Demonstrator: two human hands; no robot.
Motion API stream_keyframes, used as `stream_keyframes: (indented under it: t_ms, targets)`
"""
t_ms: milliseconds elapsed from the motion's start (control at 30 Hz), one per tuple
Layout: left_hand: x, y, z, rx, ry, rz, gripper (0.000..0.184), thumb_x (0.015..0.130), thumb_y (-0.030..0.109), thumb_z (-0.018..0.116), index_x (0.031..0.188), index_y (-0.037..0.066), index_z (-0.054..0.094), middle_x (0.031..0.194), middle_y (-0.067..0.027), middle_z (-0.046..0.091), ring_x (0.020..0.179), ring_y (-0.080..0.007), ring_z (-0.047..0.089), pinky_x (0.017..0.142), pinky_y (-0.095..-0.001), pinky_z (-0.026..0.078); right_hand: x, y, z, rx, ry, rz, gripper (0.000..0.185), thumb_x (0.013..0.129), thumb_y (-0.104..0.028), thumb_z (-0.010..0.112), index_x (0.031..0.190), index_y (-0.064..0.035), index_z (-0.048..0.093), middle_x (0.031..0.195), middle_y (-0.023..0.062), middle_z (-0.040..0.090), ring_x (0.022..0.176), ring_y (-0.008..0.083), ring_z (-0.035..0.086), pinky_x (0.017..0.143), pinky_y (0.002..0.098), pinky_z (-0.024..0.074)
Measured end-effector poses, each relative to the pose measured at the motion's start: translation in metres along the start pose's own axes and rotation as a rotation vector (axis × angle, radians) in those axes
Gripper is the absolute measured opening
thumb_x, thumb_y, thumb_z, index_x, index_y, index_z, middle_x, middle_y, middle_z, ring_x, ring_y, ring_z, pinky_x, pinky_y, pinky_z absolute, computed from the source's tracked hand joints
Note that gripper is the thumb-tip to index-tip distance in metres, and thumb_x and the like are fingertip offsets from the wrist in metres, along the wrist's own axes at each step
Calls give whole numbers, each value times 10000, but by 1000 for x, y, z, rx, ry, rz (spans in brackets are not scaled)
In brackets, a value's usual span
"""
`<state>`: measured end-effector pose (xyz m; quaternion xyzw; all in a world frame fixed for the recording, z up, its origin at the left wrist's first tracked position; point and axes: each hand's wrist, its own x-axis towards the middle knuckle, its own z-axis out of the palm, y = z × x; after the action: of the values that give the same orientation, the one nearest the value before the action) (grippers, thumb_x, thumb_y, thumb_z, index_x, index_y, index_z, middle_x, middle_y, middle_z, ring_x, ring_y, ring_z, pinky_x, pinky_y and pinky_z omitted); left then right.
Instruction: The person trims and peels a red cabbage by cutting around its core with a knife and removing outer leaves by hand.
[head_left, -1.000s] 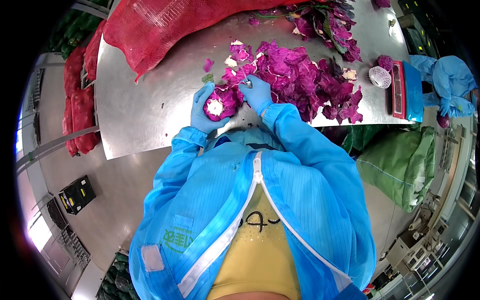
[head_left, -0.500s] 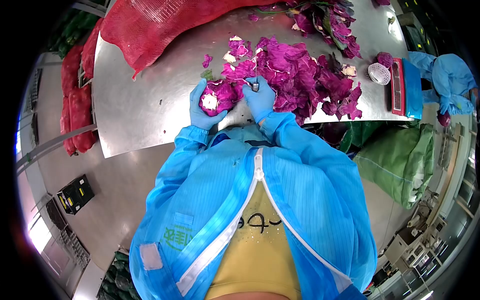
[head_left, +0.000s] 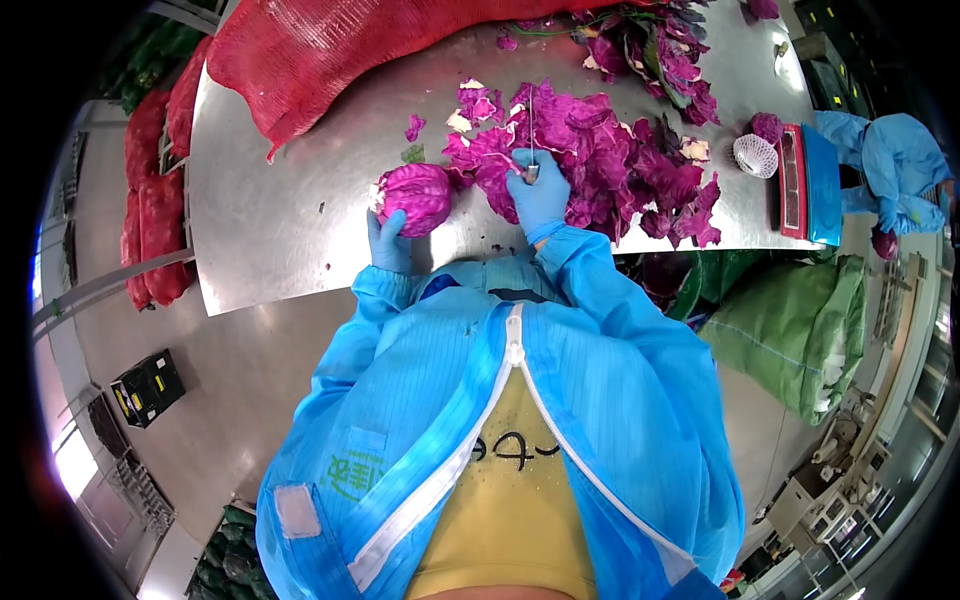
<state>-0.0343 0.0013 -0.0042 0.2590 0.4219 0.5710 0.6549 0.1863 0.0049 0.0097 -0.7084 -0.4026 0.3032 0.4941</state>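
A red cabbage [head_left: 418, 200] sits on the metal table with its pale cut stem end facing left. My left hand [head_left: 391, 243], in a blue glove, grips it from its lower left side, with fingers against the leaves. To the right, my right hand [head_left: 541, 198], also gloved, is closed round the handle of a knife [head_left: 532, 125] whose thin blade points away from me. Just beyond and beside that hand spreads a pile of loose purple cabbage leaves [head_left: 585, 150], with some pale stem pieces among them.
A red mesh sack [head_left: 330, 60] lies across the far side of the metal table [head_left: 260, 225]. At the right stand a scale [head_left: 808, 185], a white foam net [head_left: 755, 156] and another cabbage [head_left: 767, 126]. A green sack [head_left: 790, 330] is below. A co-worker in blue [head_left: 890, 160] bends nearby.
The cabbage has turned so its stem end faces left instead of towards me. My left hand has shifted lower beneath it. My right hand has moved right with the knife, away from the cabbage.
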Motion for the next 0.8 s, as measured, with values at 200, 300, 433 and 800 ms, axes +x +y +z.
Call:
stream_keyframes:
  t_ms: [200,300,433,800]
  targets:
    - [-6,19,19,-483,-169,-460,831,772,487,578,1430,100,249,1438,-175,320,1298,-414,353,1015,-607,374,10,-50,-24,-365,81,-415,498,762,-246,721,1202,-73,563,1045,151,594,929,258,614,782,356,501]
    - [-7,16,25,-508,-211,-475,823,791,533,529,1435,108,242,1441,-179,322,1291,-412,368,1016,-606,364,-7,-70,-26,-192,-269,-252,678,735,-456,724,1249,-57,533,1139,154,518,1013,289,577,846,375,481]
    - [-10,17,29,-539,-216,-532,805,807,589,457,1435,128,252,1442,-168,327,1296,-400,366,1023,-596,353,-10,-52,-15,-137,-365,-291,756,689,-505,753,1251,-52,525,1064,130,571,993,279,589,851,373,473]
    - [-8,2,15,-246,-482,-339,673,807,596,452,1383,266,345,1387,-21,436,1269,-259,413,1002,-489,354,-1,-55,-28,-78,-471,-316,248,767,-211,707,950,-53,648,692,97,533,593,187,507,559,324,422]
